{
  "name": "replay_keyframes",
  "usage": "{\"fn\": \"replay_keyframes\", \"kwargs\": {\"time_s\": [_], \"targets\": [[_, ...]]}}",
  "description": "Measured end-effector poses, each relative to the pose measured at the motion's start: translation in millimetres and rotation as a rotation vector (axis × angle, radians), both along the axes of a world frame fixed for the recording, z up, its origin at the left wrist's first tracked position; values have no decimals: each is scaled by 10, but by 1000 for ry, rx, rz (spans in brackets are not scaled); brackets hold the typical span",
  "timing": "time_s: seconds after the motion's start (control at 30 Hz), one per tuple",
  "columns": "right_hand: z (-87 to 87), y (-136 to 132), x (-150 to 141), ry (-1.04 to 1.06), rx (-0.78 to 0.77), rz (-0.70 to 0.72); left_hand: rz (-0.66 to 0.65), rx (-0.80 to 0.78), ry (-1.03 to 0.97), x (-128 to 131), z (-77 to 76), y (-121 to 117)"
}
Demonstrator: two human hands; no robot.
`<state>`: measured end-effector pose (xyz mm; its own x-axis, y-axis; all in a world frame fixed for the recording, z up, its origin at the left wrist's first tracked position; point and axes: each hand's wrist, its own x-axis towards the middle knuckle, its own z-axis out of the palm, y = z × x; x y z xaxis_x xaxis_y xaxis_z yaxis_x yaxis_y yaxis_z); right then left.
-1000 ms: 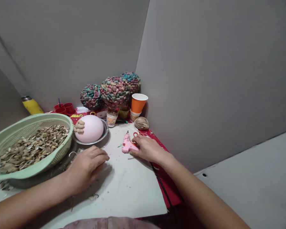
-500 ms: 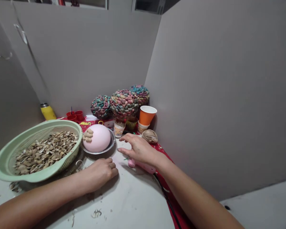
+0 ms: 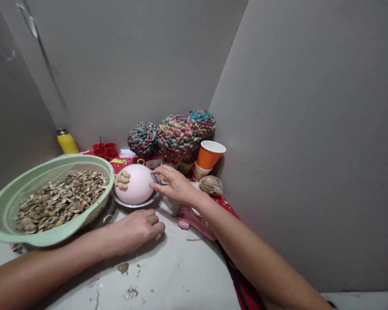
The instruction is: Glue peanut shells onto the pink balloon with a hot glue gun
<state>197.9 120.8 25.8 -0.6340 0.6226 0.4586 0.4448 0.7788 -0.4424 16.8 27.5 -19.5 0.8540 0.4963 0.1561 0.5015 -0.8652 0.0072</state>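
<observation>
A pale pink balloon (image 3: 136, 185) rests in a shallow metal dish (image 3: 129, 204), with several tan peanut-like shells (image 3: 123, 180) on its upper left side. My right hand (image 3: 174, 184) is at the balloon's right side, thumb and fingers apart; its fingertips are close to the surface, and I cannot tell whether they touch. My left hand (image 3: 140, 230) lies on the white table (image 3: 181, 275) in front of the dish, fingers curled in. Whatever it may hold is hidden. Under my right forearm lies a pink glue gun (image 3: 194, 221) with a black cord.
On the left stands a green basket (image 3: 51, 239) of loose shells. Behind are three colourful shell-covered balls (image 3: 177, 134), red cups (image 3: 110, 150) and a yellow bottle (image 3: 67, 143). An orange paper cup (image 3: 210, 156) and a twine ball (image 3: 211, 185) stand by the right wall.
My right hand has moved left from over the table to the balloon's side, leaving the glue gun more exposed. My left hand stays curled on the table. The view has shifted slightly.
</observation>
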Motion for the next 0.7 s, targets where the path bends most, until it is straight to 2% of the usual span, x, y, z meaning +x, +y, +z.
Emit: {"fn": "replay_keyframes", "kwargs": {"time_s": [0.1,0.23,0.3,0.37,0.43,0.53,0.7], "targets": [[-35,31,8,13,-25,-5,104,-215,-270,-27,80,-12],[-88,120,1,65,-13,6,292,-839,-825,-72,314,-112],[-101,181,-20,103,0,44,313,-1145,-1028,-87,408,-189],[-103,244,-52,111,-11,103,297,-1334,-1147,-95,448,-272],[-100,305,-92,62,-48,168,272,-1412,-1208,-99,442,-345],[-90,388,-165,-67,-125,246,241,-1425,-1265,-123,428,-422],[-54,441,-311,-162,-199,301,298,-1245,-1347,-282,547,-511]]}}
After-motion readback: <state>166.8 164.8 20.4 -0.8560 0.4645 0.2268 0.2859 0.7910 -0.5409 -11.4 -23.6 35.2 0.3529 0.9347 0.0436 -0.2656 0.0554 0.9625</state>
